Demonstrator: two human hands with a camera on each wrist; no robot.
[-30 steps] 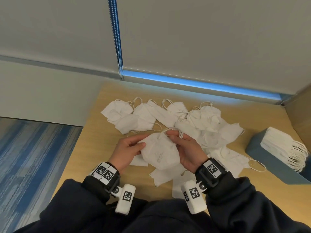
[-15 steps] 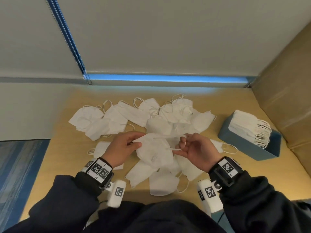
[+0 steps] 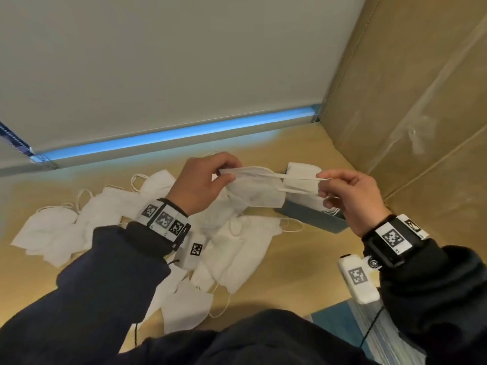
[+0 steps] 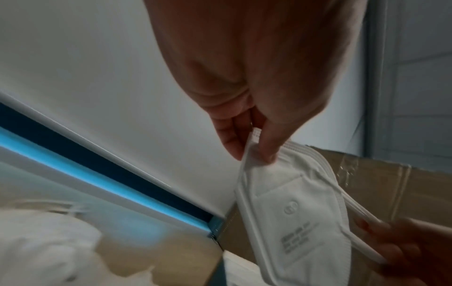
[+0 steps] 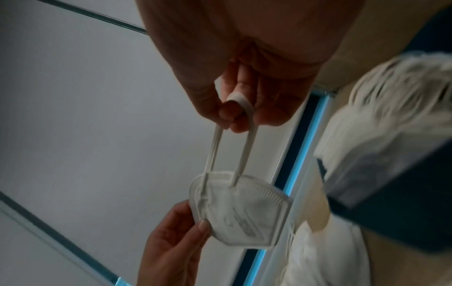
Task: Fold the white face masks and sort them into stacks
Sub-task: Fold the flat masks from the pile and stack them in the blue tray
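From the head view, your left hand (image 3: 200, 185) pinches one end of a white face mask (image 3: 254, 191) between thumb and curled fingers, and your right hand (image 3: 353, 198) pinches the two ear loops (image 3: 295, 177) at the other end. The loops are pulled straight, so the mask hangs in the air between the hands, above the far right part of the desk (image 3: 284, 272). The mask is folded flat in half, with a curved lower edge. Under your left arm a loose pile of masks (image 3: 229, 248) lies spread over the middle and left of the light wooden desk. Behind the held mask, near the far right corner, a blue box (image 3: 311, 219) holds a stack of folded masks (image 3: 303, 169). A brown cardboard wall (image 3: 408, 101) stands along the right edge, a grey blind (image 3: 171, 61) closes the far side, and a blue strip of light (image 3: 171, 133) runs under it.

From the left wrist view, thumb and finger of the left hand (image 4: 254, 108) press the ribbed edge of the mask (image 4: 298, 222); grey printed text is on its flat side, too blurred to read.

From the right wrist view, the loops (image 5: 247, 135) go around a curled finger of the right hand (image 5: 244, 77), and the mask (image 5: 239, 211) hangs below them, with the left hand's thumb (image 5: 203, 226) on its rim. The box (image 5: 391, 209) with the stack (image 5: 396, 100) is at the right, blurred.
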